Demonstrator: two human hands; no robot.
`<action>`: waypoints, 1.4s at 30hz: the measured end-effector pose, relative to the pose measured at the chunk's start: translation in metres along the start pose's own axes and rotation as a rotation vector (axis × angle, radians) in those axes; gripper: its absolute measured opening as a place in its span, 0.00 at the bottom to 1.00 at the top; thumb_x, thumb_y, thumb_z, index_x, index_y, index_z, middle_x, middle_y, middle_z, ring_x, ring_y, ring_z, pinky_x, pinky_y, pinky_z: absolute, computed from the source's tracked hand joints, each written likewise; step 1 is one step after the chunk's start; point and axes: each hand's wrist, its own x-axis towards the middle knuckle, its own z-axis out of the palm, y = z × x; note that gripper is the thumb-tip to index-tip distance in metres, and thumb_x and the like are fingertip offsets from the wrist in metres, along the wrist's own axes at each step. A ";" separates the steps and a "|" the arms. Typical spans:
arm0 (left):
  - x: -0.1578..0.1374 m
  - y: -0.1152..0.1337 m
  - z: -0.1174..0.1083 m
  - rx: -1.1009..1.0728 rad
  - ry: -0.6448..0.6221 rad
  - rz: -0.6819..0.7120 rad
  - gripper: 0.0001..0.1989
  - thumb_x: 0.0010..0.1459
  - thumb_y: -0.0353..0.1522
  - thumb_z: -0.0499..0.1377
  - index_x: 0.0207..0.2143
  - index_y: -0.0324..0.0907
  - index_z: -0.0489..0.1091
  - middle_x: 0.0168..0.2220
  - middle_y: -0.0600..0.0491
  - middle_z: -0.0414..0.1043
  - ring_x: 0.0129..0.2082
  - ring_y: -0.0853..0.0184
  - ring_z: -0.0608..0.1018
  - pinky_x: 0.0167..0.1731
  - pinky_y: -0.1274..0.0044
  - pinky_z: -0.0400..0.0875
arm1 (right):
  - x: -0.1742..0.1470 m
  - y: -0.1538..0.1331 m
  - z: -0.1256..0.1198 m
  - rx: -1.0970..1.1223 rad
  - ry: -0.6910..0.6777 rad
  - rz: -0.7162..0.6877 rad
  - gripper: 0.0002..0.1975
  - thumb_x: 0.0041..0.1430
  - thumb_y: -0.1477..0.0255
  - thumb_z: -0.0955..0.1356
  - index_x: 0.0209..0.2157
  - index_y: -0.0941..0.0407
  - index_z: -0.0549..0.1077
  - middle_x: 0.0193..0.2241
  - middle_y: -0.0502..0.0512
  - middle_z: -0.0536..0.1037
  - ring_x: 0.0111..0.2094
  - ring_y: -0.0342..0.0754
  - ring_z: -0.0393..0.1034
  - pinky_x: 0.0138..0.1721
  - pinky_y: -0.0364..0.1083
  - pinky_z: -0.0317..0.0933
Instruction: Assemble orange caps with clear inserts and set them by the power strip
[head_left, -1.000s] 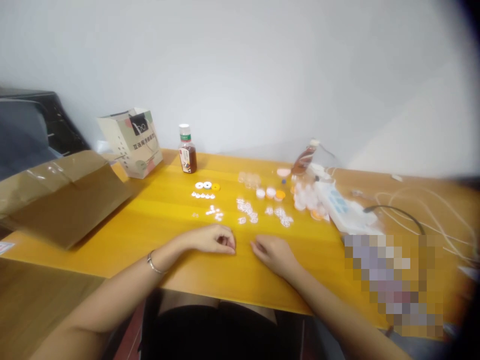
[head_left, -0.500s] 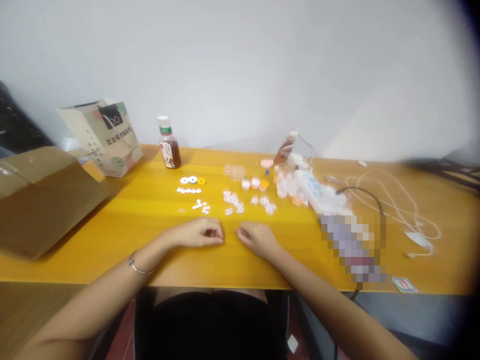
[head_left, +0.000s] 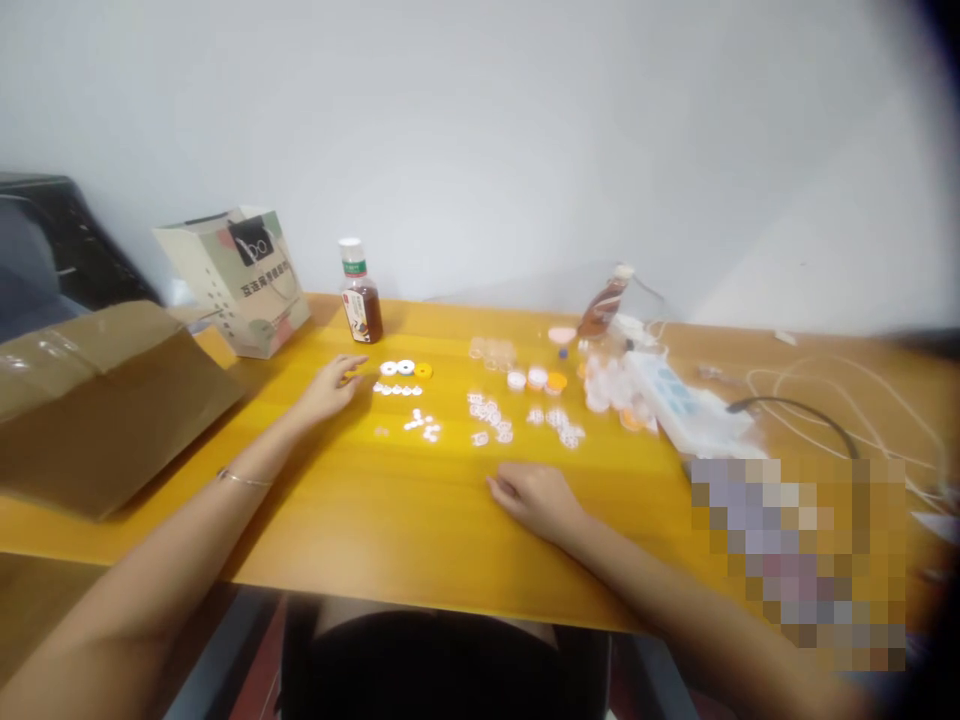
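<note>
My left hand (head_left: 334,385) reaches over the table with its fingers stretched apart, holding nothing. Its fingertips are just left of two white round caps (head_left: 397,368) and a yellow cap (head_left: 423,370) standing in a row. A line of small white pieces (head_left: 397,390) lies just in front of these caps. Loose white bits (head_left: 424,425) are scattered nearer to me. My right hand (head_left: 538,500) rests on the table in a loose fist, and nothing shows in it. Beyond it lie two clusters of small white pieces with reddish marks (head_left: 489,415), blurred.
A brown cardboard box (head_left: 112,410) and a paper bag (head_left: 247,280) stand at left. Behind the caps is a brown bottle (head_left: 361,300). To the right are clear rings (head_left: 491,352), more caps (head_left: 537,378), a tilted bottle (head_left: 604,305), a white power strip (head_left: 679,400) and cables (head_left: 810,410).
My left hand has moved left and away from me, from beside the right hand to the caps, and its fingers have opened. The right hand stays resting. The view has shifted slightly left.
</note>
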 end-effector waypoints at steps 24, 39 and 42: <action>-0.050 0.100 0.062 -0.147 -0.274 0.448 0.10 0.58 0.35 0.53 0.36 0.42 0.72 0.35 0.52 0.73 0.35 0.69 0.74 0.40 0.75 0.66 | 0.022 0.009 0.000 0.327 -0.014 0.061 0.16 0.57 0.67 0.59 0.18 0.56 0.55 0.15 0.45 0.59 0.18 0.39 0.54 0.21 0.40 0.43; -0.055 0.102 0.087 0.070 -0.306 0.608 0.08 0.57 0.31 0.52 0.34 0.41 0.70 0.34 0.52 0.73 0.35 0.68 0.73 0.37 0.76 0.62 | 0.021 0.010 -0.002 0.404 -0.036 0.054 0.14 0.57 0.66 0.60 0.19 0.56 0.60 0.16 0.45 0.62 0.19 0.39 0.55 0.22 0.40 0.46; -0.055 0.104 0.086 0.108 -0.297 0.624 0.09 0.58 0.32 0.51 0.33 0.41 0.70 0.33 0.53 0.73 0.35 0.68 0.73 0.37 0.75 0.60 | 0.020 0.008 -0.003 0.396 -0.039 0.061 0.14 0.57 0.66 0.60 0.20 0.56 0.61 0.16 0.45 0.62 0.19 0.39 0.55 0.22 0.40 0.47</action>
